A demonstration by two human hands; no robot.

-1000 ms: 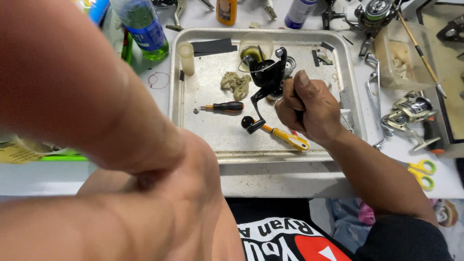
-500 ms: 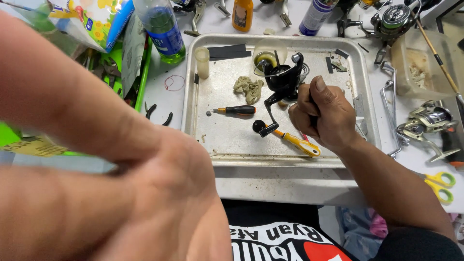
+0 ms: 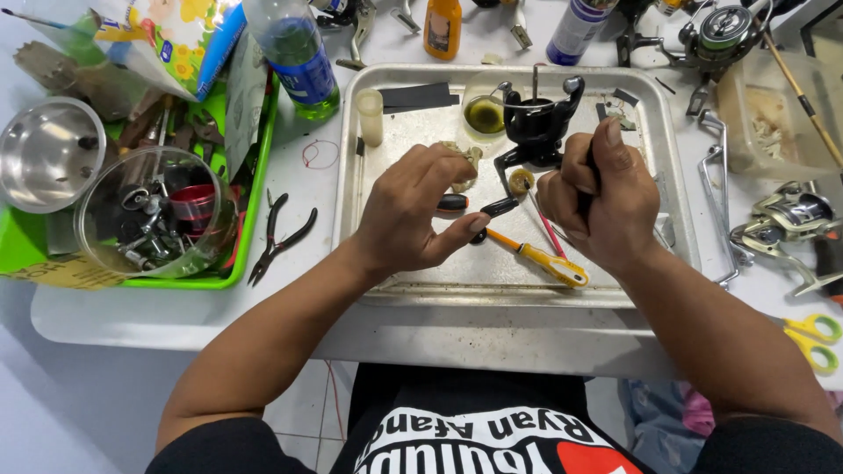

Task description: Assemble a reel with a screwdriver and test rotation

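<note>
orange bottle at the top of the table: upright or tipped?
Upright. The orange bottle stands on its base behind the metal tray; the camera looks down along its side. Its cap is out of frame.

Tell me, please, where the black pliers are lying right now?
In the head view the black pliers lie on the white table, left of the metal tray and right of the green tray, beyond the left hand.

white table [image 3: 176,325] | metal tray [image 3: 676,175] | green tray [image 3: 255,202] | pliers [image 3: 279,235] | yellow scissors [image 3: 812,338]
</note>
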